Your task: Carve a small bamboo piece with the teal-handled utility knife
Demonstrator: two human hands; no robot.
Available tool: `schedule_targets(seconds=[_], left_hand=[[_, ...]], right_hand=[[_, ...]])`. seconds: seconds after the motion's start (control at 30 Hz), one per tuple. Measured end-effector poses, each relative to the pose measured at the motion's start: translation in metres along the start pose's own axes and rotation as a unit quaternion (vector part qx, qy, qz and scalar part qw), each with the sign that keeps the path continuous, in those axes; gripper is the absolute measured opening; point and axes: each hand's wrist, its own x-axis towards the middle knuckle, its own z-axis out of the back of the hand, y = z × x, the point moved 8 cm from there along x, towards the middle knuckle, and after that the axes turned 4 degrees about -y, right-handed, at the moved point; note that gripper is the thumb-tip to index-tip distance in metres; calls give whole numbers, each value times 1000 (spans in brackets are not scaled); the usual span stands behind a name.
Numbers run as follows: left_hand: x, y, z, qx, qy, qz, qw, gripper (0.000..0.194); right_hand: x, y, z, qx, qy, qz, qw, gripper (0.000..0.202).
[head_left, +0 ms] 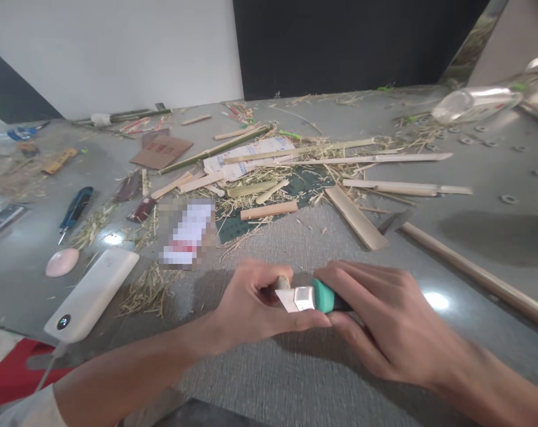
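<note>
My right hand (384,320) grips a knife by its green handle (324,295), and the short silver blade (295,298) points left. My left hand (255,305) is closed around a small piece of bamboo (282,282), of which only the tip shows above the fingers. The blade lies against that piece, with my left thumb pressed beside it. Both hands meet low at the middle of the grey table (295,367).
Bamboo strips (367,159) and shavings litter the table's middle over a green cutting mat (304,184). A white power bank (93,292), a pink oval object (62,261) and a blue-handled tool (76,209) lie left. A long stick (477,276) runs right; a clear bottle (473,104) lies far right.
</note>
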Motion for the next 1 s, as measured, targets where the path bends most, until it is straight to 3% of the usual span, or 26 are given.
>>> schedule_targets(seconds=[0.2, 0.33, 0.57, 1.0], left_hand=[[-6, 5, -3, -14, 3, 24, 1000, 56], [-4, 7, 2, 1, -16, 29, 999, 66], [-1, 11, 1, 18, 4, 56, 998, 66], [0, 2, -2, 2, -8, 5, 1000, 64]], right_hand=[[2, -5, 9, -44, -29, -17, 998, 18], [1, -11, 15, -49, -40, -30, 998, 17], [-1, -3, 6, -22, -4, 1, 1000, 18], [-1, -3, 4, -12, -5, -1, 1000, 24]])
